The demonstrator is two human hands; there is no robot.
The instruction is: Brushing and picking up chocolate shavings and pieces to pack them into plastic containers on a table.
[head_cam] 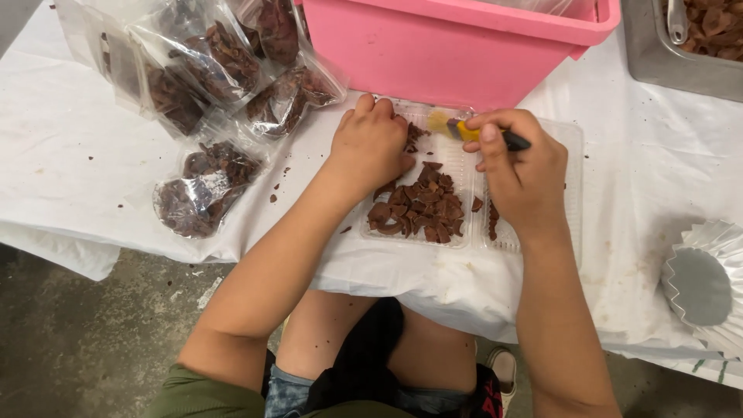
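Right hand (520, 174) clamps a yellow-ferruled brush (464, 130); left hand (371, 143), fingers curled, presses brown chips (422, 209) in a clear ridged tray (464, 166).

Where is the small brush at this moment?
The small brush is in the right hand, over the clear plastic tray, just in front of the pink tub.

You have one view only, from the camera on your head, looking steeply down over your forearms and knees at the near edge of the desk (93, 155). It sits close: the clear plastic tray (571, 155) at that edge fills the middle. The far side is cut off at the pink tub (433, 46), and bare floor (85, 340) shows at lower left.
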